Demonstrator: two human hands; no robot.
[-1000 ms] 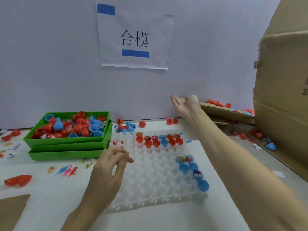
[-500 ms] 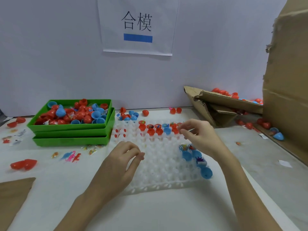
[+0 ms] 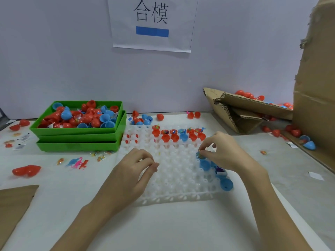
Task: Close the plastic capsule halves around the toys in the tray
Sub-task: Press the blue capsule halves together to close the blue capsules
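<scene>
Pinching a blue capsule half (image 3: 200,155) in the white tray (image 3: 174,171), your right hand (image 3: 223,153) has fingers closed on it; your left hand (image 3: 133,171) rests loosely curled, holding nothing. Next, I judge, fold its hinged half over and press until it snaps; mind the toy inside.

We could read only one piece of writing: two large black characters, 合模, printed on a white paper sheet (image 3: 152,24) fixed to the pale wall behind the bench. A solid blue bar (image 3: 152,32) sat just beneath the characters on the same sheet (it carried no lettering). Small white slips (image 3: 23,137) lay on the bench at the far left, but their print was too small for us to make out.
</scene>
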